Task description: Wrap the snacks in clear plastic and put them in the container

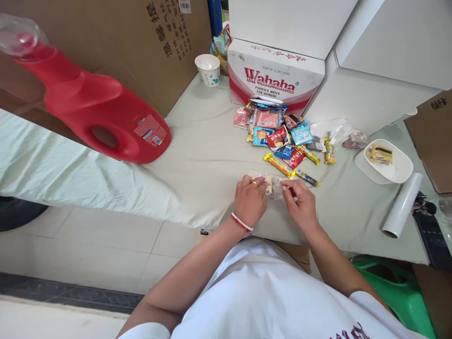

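Observation:
A small clear plastic packet (278, 187) with something yellowish inside lies near the front edge of the cloth-covered table (197, 174). My left hand (250, 200), with a ring and a beaded bracelet, has its curled fingers over the packet's left part. At the right end, my right hand (301, 202) pinches the packet's edge between thumb and fingers. Just beyond the hands are a yellow snack bar (278, 165) and a dark-wrapped stick (307, 178). Behind these spreads a heap of wrapped snacks, among them a red packet (278, 138) and a blue packet (263, 136).
A Wahaha carton (275, 75) stands behind the snacks, a paper cup (208, 70) beside it. Left is a large red jug (116, 117). To the right are a white bowl (399, 165) holding yellow packets, a plastic film roll (402, 205) and a green stool (399, 287).

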The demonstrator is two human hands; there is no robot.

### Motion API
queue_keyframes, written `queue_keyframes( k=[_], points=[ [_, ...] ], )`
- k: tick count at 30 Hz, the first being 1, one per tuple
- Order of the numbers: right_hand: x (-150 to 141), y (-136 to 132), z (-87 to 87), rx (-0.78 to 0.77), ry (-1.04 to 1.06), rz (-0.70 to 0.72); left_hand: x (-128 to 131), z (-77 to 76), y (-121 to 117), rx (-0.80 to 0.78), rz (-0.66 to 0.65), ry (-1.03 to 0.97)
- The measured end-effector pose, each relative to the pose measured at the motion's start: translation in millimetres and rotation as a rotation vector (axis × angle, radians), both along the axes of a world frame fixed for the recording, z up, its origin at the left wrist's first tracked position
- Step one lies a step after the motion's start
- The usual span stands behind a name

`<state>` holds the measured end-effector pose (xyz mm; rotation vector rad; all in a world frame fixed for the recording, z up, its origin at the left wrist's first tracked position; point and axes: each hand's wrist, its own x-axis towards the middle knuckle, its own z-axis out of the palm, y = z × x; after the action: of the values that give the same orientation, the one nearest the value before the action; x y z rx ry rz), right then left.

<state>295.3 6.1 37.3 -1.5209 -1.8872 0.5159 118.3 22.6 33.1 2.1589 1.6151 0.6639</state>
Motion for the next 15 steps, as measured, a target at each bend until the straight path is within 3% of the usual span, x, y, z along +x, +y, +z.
queue_keyframes(
  k=[2,6,10,15],
  points=[
    [8,9,-4.4,0.017,-0.185,-0.188,2,-1.3,-4,0.061,0.054,0.048],
    [20,15,-11.5,-0.064,-0.420,-0.126,4,-11.4,-6,0.145,0.066,0.027],
    [20,17,0.4,-0.158,-0.301,-0.116,7,-27.0,-7,0.113,0.019,0.012],
    [-12,41,14.4,-0.228,-0.022,-0.055,13,-39.1,-8,0.154,-0.060,-0.028]
  ],
)
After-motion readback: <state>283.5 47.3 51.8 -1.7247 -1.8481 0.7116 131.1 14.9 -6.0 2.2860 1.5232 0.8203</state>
